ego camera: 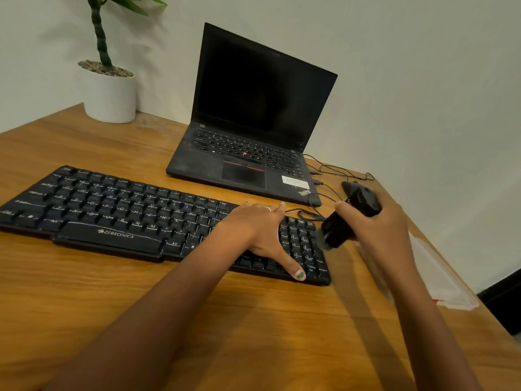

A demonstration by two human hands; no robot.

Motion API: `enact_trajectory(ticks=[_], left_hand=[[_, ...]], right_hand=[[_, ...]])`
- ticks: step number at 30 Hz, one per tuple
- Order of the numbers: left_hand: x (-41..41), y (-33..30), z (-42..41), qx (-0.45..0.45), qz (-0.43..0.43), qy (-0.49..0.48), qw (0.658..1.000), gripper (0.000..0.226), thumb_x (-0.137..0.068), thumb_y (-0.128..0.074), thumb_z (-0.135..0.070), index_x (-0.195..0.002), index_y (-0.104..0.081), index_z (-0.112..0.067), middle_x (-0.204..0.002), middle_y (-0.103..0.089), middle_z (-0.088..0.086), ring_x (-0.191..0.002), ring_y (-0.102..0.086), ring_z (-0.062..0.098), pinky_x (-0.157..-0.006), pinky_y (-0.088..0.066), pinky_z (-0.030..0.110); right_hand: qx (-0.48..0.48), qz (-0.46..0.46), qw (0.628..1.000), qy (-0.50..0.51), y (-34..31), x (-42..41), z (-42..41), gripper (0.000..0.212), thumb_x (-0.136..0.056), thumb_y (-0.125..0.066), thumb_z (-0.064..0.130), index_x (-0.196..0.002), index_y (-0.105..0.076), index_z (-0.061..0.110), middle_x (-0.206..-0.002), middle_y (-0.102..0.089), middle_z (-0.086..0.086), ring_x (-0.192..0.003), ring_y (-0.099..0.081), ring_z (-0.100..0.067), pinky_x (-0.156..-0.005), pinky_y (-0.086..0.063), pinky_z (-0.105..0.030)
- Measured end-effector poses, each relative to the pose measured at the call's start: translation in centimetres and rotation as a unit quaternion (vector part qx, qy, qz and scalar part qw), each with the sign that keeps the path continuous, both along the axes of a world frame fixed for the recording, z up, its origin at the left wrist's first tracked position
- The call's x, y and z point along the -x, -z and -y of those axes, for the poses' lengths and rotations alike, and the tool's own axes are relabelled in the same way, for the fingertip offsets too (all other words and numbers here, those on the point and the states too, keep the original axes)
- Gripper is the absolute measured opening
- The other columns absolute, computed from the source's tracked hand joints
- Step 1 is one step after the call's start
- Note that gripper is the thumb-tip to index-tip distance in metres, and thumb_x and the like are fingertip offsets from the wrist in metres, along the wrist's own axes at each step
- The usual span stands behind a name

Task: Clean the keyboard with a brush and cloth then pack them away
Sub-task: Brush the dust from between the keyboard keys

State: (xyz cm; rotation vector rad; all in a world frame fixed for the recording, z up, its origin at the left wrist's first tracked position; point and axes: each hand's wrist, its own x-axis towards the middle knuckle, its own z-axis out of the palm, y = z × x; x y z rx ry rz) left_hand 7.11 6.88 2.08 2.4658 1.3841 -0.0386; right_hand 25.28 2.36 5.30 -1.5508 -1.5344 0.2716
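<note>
A black Zebronics keyboard (118, 218) lies across the wooden desk (197, 320). My left hand (259, 232) rests flat on its right part, fingers straight and thumb stretched toward the near edge. My right hand (377, 230) grips a black brush (341, 230) just past the keyboard's right end. The brush's head points down and left at the number pad and looks blurred. No cloth can be made out.
An open black laptop (253, 131) with a dark screen stands behind the keyboard. A white pot with a plant (110, 94) sits at the back left. Thin black cables (327, 187) run right of the laptop. A clear plastic case (439, 275) lies near the desk's right edge.
</note>
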Motion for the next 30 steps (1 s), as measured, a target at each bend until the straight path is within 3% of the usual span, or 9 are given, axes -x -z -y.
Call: enact_trajectory(ticks=[6, 8, 14, 18, 20, 22, 26, 28, 30], left_hand=[[-0.1, -0.1, 0.0, 0.003, -0.003, -0.004, 1.0, 0.132, -0.061, -0.063, -0.081, -0.155, 0.005, -0.018, -0.162, -0.013, 0.006, -0.147, -0.013, 0.029, -0.118, -0.015, 0.046], [-0.1, -0.1, 0.1, 0.005, -0.003, -0.004, 1.0, 0.132, -0.061, -0.063, -0.081, -0.155, 0.005, -0.018, -0.162, -0.013, 0.006, -0.148, -0.013, 0.029, -0.119, -0.014, 0.046], [-0.1, -0.3, 0.2, 0.007, -0.002, -0.007, 1.0, 0.131, -0.062, -0.065, -0.08, -0.155, 0.005, -0.018, -0.162, -0.014, 0.006, -0.147, -0.014, 0.029, -0.118, -0.015, 0.046], [-0.1, -0.2, 0.2, 0.009, -0.002, -0.007, 1.0, 0.131, -0.061, -0.065, -0.08, -0.155, 0.005, -0.019, -0.162, -0.014, 0.006, -0.148, -0.013, 0.029, -0.118, -0.013, 0.046], [-0.1, -0.2, 0.2, 0.009, -0.003, -0.007, 1.0, 0.132, -0.061, -0.065, -0.08, -0.155, 0.005, -0.02, -0.162, -0.013, 0.005, -0.148, -0.012, 0.029, -0.119, -0.013, 0.046], [-0.2, -0.2, 0.2, 0.01, 0.0, -0.009, 1.0, 0.132, -0.06, -0.065, -0.08, -0.155, 0.004, -0.02, -0.162, -0.013, 0.005, -0.148, -0.012, 0.029, -0.12, -0.011, 0.047], [-0.2, -0.2, 0.1, 0.012, 0.002, -0.012, 1.0, 0.132, -0.061, -0.065, -0.08, -0.155, 0.004, -0.02, -0.161, -0.016, 0.006, -0.147, -0.014, 0.029, -0.119, -0.011, 0.047], [-0.2, -0.1, 0.1, 0.011, 0.002, -0.012, 1.0, 0.131, -0.061, -0.065, -0.08, -0.155, 0.004, -0.02, -0.161, -0.017, 0.007, -0.147, -0.015, 0.029, -0.118, -0.012, 0.047], [-0.2, -0.1, 0.1, 0.009, 0.003, -0.009, 1.0, 0.131, -0.061, -0.065, -0.08, -0.155, 0.003, -0.019, -0.162, -0.015, 0.006, -0.147, -0.013, 0.029, -0.119, -0.011, 0.047]], right_hand=[[-0.054, -0.005, 0.998, 0.016, 2.2, 1.2, -0.7, 0.026, -0.084, -0.068, 0.026, -0.074, -0.046, 0.035, -0.072, -0.055, 0.018, -0.07, -0.055, 0.013, -0.057, -0.044, -0.012], [-0.059, -0.024, 0.998, 0.016, 2.4, 1.0, -0.6, 0.024, -0.084, -0.068, 0.026, -0.075, -0.048, 0.034, -0.074, -0.057, 0.015, -0.07, -0.056, 0.004, -0.058, -0.045, -0.012], [0.073, -0.019, 0.997, -0.019, 0.9, -0.6, 0.0, 0.018, -0.078, -0.07, 0.022, -0.076, -0.053, 0.025, -0.082, -0.065, -0.004, -0.084, -0.064, -0.022, -0.077, -0.056, -0.048], [-0.027, 0.028, 0.999, -0.032, 1.3, 1.2, -0.1, 0.026, -0.083, -0.069, 0.024, -0.078, -0.048, 0.037, -0.077, -0.057, 0.018, -0.075, -0.057, 0.011, -0.061, -0.046, -0.009], [-0.057, 0.012, 0.998, -0.031, 1.7, 2.0, -0.2, 0.03, -0.084, -0.069, 0.022, -0.078, -0.045, 0.039, -0.076, -0.053, 0.022, -0.073, -0.052, 0.021, -0.059, -0.042, -0.003], [-0.048, 0.014, 0.999, -0.008, 1.4, 2.1, -0.1, 0.029, -0.084, -0.069, 0.022, -0.075, -0.044, 0.035, -0.073, -0.052, 0.021, -0.072, -0.056, 0.012, -0.06, -0.045, -0.008], [0.093, 0.056, 0.993, -0.055, -0.7, 1.6, 0.6, 0.023, -0.08, -0.069, 0.023, -0.074, -0.048, 0.03, -0.079, -0.06, 0.007, -0.081, -0.061, -0.015, -0.072, -0.054, -0.037], [0.102, 0.067, 0.99, -0.07, -1.0, 1.7, 0.6, 0.023, -0.081, -0.069, 0.023, -0.075, -0.048, 0.03, -0.079, -0.058, 0.009, -0.078, -0.059, -0.011, -0.071, -0.055, -0.034], [0.043, 0.08, 0.995, -0.038, -0.3, 1.9, -0.2, 0.023, -0.083, -0.069, 0.024, -0.079, -0.046, 0.031, -0.076, -0.053, 0.018, -0.07, -0.053, 0.0, -0.062, -0.046, -0.018]])
